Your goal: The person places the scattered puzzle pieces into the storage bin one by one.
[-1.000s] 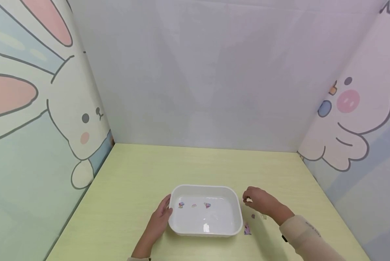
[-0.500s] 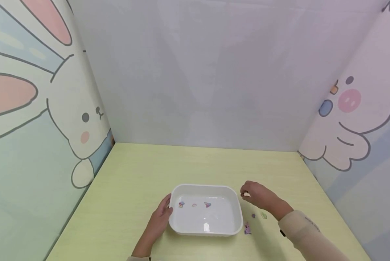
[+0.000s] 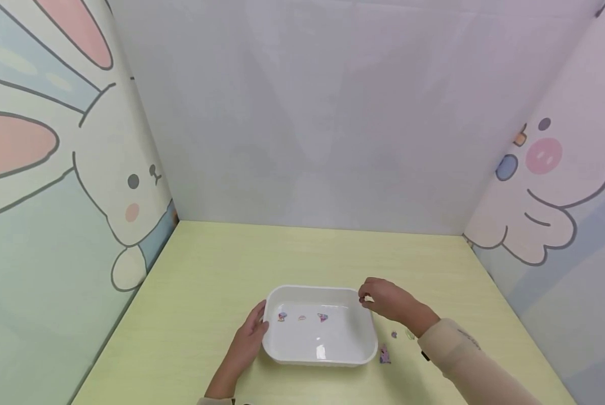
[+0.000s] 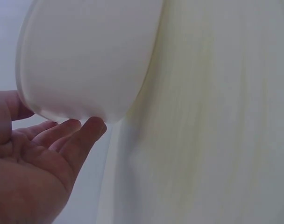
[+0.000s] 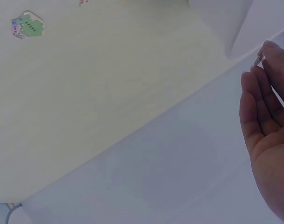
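Clock: read in the head view from the middle of the tray (image 3: 302, 344), 12 pointing away from the person.
Right sleeve (image 3: 466, 360): pale beige, entering from 4 o'clock.
Purple piece (image 3: 385, 355): flat on the tabletop (image 3: 221, 270) at 4 o'clock, just beside the tray.
Left grip (image 3: 248, 336): at 9 o'clock, thumb by the rim, fingers against the outer wall, holding the tray between them.
Tray: white, rectangular with rounded corners, on the pale yellow-green tabletop.
Small piece (image 3: 394, 334): purplish, at 3 o'clock, near the tray.
Green piece (image 5: 32, 26): patterned, with dark dots, farther out at 3 o'clock.
In the tray: three pieces in a row, apart; a colourful piece (image 3: 282, 317) between 9 and 10, a pale piece (image 3: 301, 318) at 10, a pointed piece (image 3: 322, 318) at 12.
Right grip (image 3: 389, 300): at 2 o'clock by the tray's far corner, thumb and fingertips pinching a thin piece (image 5: 259, 58); contact with the rim cannot be told.
Rabbit wall (image 3: 104, 191): 10 o'clock.
Pig wall (image 3: 550, 197): 2 o'clock.
Back wall (image 3: 312, 124): grey, 12 o'clock.
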Tool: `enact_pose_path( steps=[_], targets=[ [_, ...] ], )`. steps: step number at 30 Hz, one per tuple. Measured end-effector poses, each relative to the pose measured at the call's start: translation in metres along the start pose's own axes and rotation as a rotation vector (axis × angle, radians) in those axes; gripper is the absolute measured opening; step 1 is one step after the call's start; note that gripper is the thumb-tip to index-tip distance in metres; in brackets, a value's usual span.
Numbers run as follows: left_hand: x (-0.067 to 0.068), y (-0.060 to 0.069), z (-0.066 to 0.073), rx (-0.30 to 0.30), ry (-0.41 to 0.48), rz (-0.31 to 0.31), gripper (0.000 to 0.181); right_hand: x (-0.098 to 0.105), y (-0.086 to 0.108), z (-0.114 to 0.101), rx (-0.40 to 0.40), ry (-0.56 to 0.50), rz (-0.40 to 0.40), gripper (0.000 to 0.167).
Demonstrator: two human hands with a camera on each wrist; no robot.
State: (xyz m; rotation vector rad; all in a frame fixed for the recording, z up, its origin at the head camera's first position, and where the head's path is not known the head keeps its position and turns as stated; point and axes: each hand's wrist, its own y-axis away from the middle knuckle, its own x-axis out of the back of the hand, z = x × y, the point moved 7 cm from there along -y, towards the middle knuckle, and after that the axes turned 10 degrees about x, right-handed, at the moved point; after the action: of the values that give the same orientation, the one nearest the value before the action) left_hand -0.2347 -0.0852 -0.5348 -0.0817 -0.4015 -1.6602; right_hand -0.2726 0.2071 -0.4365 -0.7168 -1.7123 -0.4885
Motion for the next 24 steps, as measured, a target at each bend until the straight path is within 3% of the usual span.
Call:
enact_pose_path(
  steps=[8, 24],
  targets=[
    [0.0, 0.0, 0.0, 0.001, -0.005, 0.001, 0.051, -0.009, -0.015, -0.007, 0.009, -0.005, -0.025, 0.005],
    [0.0, 0.0, 0.0, -0.006, 0.02, -0.008, 0.051, -0.035, -0.033, -0.011, -0.063, -0.005, -0.122, 0.005]
  ],
)
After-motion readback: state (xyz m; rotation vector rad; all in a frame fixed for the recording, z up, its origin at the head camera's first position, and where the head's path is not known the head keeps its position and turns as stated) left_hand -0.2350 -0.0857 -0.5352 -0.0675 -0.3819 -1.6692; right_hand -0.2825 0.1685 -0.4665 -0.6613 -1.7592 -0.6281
